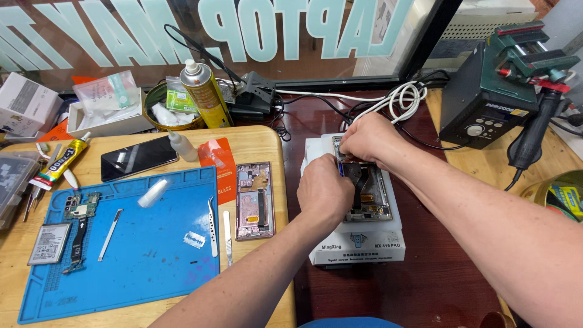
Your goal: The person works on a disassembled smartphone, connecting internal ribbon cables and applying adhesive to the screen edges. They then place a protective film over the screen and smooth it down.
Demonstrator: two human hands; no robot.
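Already opened: phone frame [366, 193] lying face-down on white heated separator plate [355, 243], at 3 o'clock from blue repair mat [146, 255]. Back cover off, internals and black flex exposed; judged mid-disassembly. Left hand [325, 191] curled down over left edge of frame, pressing it steady; fingertips hidden. Right hand [367, 138] closed at top edge of frame, pinching something small, cannot tell what. Removed so far, by the look: pink mid-frame [255, 200] just off mat at 3 o'clock, circuit board [79, 209] and battery [48, 243] at mat's 9 o'clock. Screen apparently not yet separated.

Tweezers [212, 226] and metal spudger [110, 234] on mat, untouched. Dark phone [138, 157] at 12 o'clock of mat.

Packages and labels: yellow spray can [205, 94] with white cap at 12 o'clock; yellow-and-black glue tube [59, 163] at 10 o'clock; orange card [220, 167] between mat and mid-frame; white cardboard box [24, 106] at far 10 o'clock; pale lettering across window [291, 30] at 12 o'clock; dark green hot-air station [486, 97] at 2 o'clock.
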